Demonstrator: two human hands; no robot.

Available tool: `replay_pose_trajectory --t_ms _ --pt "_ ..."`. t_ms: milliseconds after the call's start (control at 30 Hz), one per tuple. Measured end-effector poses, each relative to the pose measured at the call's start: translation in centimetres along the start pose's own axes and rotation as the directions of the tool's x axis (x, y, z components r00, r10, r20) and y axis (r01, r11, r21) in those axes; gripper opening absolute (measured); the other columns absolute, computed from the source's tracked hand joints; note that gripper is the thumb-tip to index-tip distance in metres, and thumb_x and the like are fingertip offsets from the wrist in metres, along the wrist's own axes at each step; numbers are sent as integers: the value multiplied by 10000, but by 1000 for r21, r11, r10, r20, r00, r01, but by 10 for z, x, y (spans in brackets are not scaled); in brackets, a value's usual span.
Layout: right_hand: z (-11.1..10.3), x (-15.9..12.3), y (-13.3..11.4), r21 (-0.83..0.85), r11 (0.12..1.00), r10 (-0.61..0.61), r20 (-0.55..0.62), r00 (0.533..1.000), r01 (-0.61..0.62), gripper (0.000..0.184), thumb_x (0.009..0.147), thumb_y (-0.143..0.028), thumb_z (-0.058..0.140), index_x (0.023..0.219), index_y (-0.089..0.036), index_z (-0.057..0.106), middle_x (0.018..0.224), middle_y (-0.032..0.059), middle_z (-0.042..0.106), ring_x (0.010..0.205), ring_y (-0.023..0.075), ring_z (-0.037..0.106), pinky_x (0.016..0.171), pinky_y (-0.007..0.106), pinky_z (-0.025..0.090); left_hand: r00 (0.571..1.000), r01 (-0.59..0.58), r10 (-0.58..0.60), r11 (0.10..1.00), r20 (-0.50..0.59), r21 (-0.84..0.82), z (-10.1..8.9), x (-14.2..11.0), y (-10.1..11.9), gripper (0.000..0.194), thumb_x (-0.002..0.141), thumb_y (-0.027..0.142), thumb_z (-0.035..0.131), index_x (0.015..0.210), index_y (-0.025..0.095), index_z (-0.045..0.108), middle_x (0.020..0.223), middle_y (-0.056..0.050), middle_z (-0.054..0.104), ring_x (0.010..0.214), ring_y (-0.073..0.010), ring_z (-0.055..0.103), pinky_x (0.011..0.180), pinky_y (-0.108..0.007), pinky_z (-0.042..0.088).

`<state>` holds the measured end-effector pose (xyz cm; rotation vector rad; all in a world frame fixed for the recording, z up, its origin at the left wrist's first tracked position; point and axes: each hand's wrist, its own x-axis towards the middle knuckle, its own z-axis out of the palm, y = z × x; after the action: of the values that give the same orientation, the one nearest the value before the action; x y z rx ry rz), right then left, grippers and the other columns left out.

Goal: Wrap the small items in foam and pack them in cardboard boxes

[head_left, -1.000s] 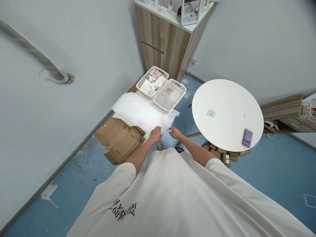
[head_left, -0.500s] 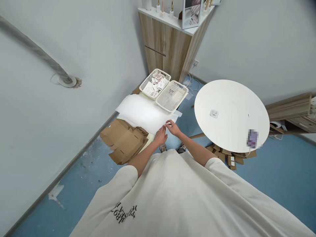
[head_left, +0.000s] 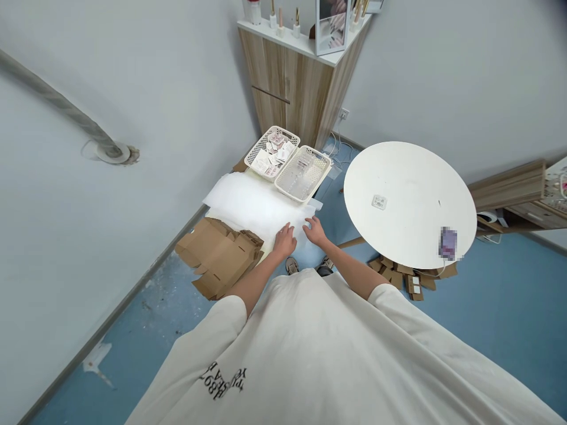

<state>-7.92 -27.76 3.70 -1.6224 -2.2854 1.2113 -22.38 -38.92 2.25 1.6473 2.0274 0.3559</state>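
My left hand (head_left: 284, 239) is over the near edge of a white foam sheet (head_left: 248, 198), fingers stretched forward and apart. A short gap away, my right hand (head_left: 315, 231) is at the sheet's right edge, its fingers bent but apart. I see nothing held in either hand. Between and below them a thin translucent part of the sheet seems to lie over the blue floor. Flattened brown cardboard boxes (head_left: 217, 254) are stacked to the left of my left hand.
Beyond the sheet stand two white plastic baskets: one basket (head_left: 253, 159) with small printed cards, another basket (head_left: 283, 192) with clear plastic pieces. A round white table (head_left: 407, 195) stands at right, with cardboard pieces (head_left: 394, 277) beneath. A wood-grain cabinet (head_left: 292, 77) is at the back.
My hands have moved apart from each other. The small dark reddish thing at my right fingertips no longer shows. The view has shifted slightly.
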Motion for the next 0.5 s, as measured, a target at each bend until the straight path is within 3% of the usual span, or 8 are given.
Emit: replay_pose_trajectory --t_ms 133,300,500 --pt "1 -4 4 -83 993 80 -44 996 -83 497 941 -377 516 1403 -197 547 1635 154 247 1484 388 288 1160 527 333 974 224 -224 969 -18 102 -21 22 -21 587 904 223 490 1473 92 433 1635 -226 286 1508 -369 288 1191 -520 311" --pt "-1 -6 6 -113 991 76 3 997 -75 479 957 -381 481 1403 -213 535 1641 146 235 1480 392 278 1141 563 340 945 298 -309 948 110 110 -27 40 -42 681 896 343 509 1531 147 356 1675 -205 198 1523 -406 237 1176 -577 307" --pt "-6 -4 6 -141 987 75 22 997 -71 478 955 -392 485 1397 -222 547 1621 138 287 1465 392 304 1144 557 341 942 310 -320 946 106 98 -19 41 -50 757 901 381 496 1575 112 278 1664 -217 225 1524 -385 245 1183 -531 325"
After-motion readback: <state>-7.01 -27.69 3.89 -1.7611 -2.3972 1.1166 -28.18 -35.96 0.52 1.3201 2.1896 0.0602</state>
